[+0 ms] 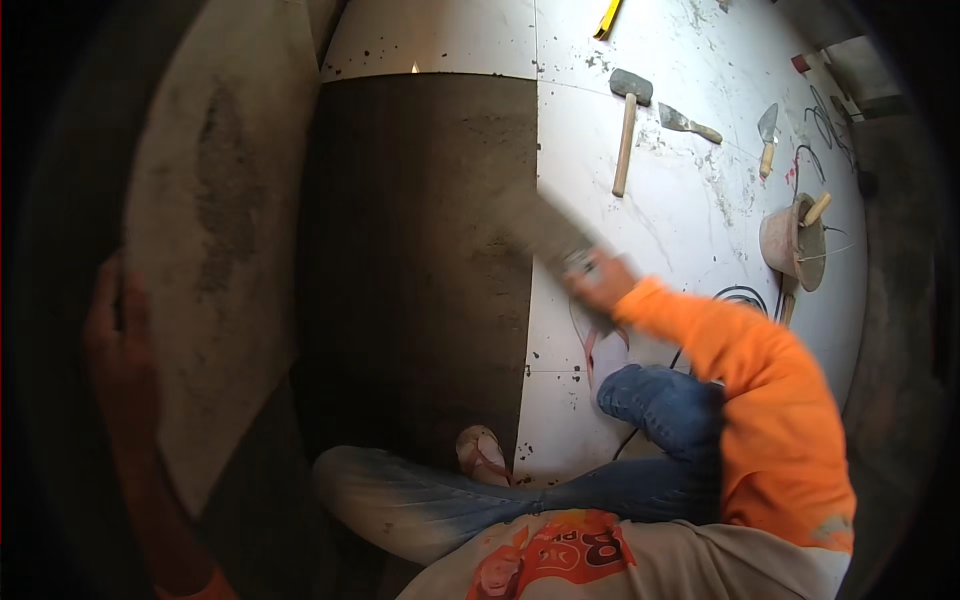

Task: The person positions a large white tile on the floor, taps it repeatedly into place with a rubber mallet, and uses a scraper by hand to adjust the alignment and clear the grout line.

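On the left, my left hand (122, 335) is closed round the outer edge of a large tile (255, 190), held tilted up. A rough grey mortar patch marks the face turned toward me. My right hand (600, 283) grips a long, flat grey trowel (550, 232), smeared by motion. Its far end reaches over a square of dark mortar bed (410, 250), while its near part crosses the edge of a white floor tile (575, 335). What my left fingers do behind the tile is hidden.
Right of the bed lie a mallet (627, 130), a scraper (690, 124) and a pointing trowel (768, 140). A bucket (783, 240) with a wooden handle in it stands farther right, near cables (742, 294). A yellow tool (607, 20) lies at the far edge. My sandalled foot (483, 455) rests by the bed.
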Demonstrator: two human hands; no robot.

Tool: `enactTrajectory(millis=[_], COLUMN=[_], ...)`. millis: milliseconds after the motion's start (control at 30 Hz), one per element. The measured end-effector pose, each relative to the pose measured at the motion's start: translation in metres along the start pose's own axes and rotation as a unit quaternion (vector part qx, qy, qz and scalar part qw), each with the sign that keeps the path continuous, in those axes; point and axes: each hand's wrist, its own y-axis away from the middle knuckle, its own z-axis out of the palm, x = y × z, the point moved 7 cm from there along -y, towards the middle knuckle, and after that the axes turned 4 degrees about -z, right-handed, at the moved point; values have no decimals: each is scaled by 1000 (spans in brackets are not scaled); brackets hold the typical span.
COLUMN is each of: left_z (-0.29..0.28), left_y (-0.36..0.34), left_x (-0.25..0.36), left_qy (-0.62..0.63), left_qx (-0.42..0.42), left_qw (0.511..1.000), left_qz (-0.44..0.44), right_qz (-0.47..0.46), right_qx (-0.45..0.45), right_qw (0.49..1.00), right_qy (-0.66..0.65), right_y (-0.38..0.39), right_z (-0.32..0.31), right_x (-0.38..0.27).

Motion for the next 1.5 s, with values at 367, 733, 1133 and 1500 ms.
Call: enactTrajectory(millis=[367,733,1133,1500], left_z=[161,337,372,329], left_y=[110,172,184,175], left_x=[300,361,368,333], left_qy=[250,108,22,158], left_qx=[-225,-257,-249,-178], left_qw=[926,936,932,961], left_qz=[169,213,262,142], right_qz=[286,416,93,212], right_qx=[299,348,38,-25], right_qw=[902,837,979,951], right_qy=[122,75,-178,-222], right_y=[143,174,-110,-152], right_z=[-110,-63,36,38], right_x=[164,223,82,69])
